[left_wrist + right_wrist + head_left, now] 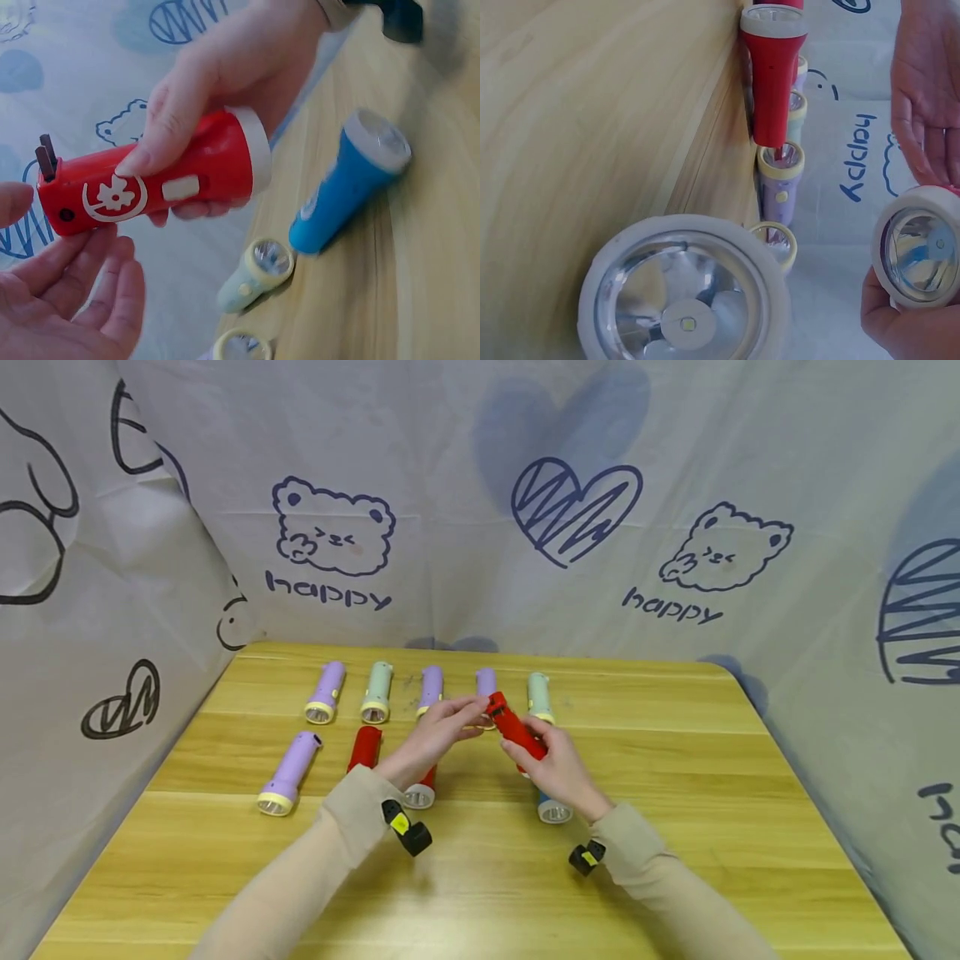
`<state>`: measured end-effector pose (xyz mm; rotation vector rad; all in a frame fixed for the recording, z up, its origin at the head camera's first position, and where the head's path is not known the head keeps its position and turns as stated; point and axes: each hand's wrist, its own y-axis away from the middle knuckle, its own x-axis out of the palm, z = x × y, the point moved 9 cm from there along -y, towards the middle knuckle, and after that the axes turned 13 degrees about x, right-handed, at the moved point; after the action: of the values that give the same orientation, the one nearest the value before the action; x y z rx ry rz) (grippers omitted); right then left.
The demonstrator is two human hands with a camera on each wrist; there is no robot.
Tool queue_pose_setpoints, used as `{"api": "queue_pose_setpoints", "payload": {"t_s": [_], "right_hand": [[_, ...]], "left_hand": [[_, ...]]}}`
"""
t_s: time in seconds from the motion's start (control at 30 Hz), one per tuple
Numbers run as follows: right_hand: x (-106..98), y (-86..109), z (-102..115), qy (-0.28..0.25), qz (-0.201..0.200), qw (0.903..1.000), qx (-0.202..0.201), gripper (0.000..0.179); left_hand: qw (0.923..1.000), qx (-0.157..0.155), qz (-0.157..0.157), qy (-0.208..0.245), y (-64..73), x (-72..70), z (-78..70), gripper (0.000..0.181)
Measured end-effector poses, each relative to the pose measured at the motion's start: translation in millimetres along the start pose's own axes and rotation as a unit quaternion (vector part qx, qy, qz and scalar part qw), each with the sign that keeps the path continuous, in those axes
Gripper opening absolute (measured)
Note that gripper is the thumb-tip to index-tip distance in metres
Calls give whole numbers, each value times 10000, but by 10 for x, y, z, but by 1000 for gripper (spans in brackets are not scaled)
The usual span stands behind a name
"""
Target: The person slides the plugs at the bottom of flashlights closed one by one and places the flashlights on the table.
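A red flashlight [516, 728] with a white head ring is held up over the table by my right hand [561, 767], thumb on one side and fingers around the body. Two dark metal prongs [46, 157] stand out from its tail end, as the left wrist view shows. My left hand [444, 731] is at that tail, its loosely extended fingers [82, 274] touching the underside and the thumb apart from it. Beneath the right hand lies a blue flashlight [345, 184] with a white ring. In the right wrist view the held flashlight's lens [922, 251] faces the camera.
Two more red flashlights [366, 745] lie on the wooden table [675, 760], partly behind my left arm. A purple flashlight [291, 772] is at the left. Along the back runs a row of purple and pale green flashlights [377, 692]. Printed cloth [450, 568] hangs behind the table.
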<state>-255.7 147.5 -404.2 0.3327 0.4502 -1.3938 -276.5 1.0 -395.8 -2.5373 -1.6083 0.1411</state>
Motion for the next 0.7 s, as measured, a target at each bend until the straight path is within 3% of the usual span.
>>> {"api": "queue_pose_setpoints", "payload": {"t_s": [0.2, 0.33, 0.7], "right_hand": [[-31, 26, 89, 386, -522, 9953, -719, 33], [-34, 47, 145, 570, -854, 9876, -1191, 33], [-26, 73, 190, 596, -1358, 9746, -1681, 32]], "left_hand": [[9950, 81, -189, 975, 13, 36, 10, 40], [9911, 176, -298, 1285, 24, 37, 10, 40], [9765, 148, -522, 2087, 68, 67, 47, 30]]}}
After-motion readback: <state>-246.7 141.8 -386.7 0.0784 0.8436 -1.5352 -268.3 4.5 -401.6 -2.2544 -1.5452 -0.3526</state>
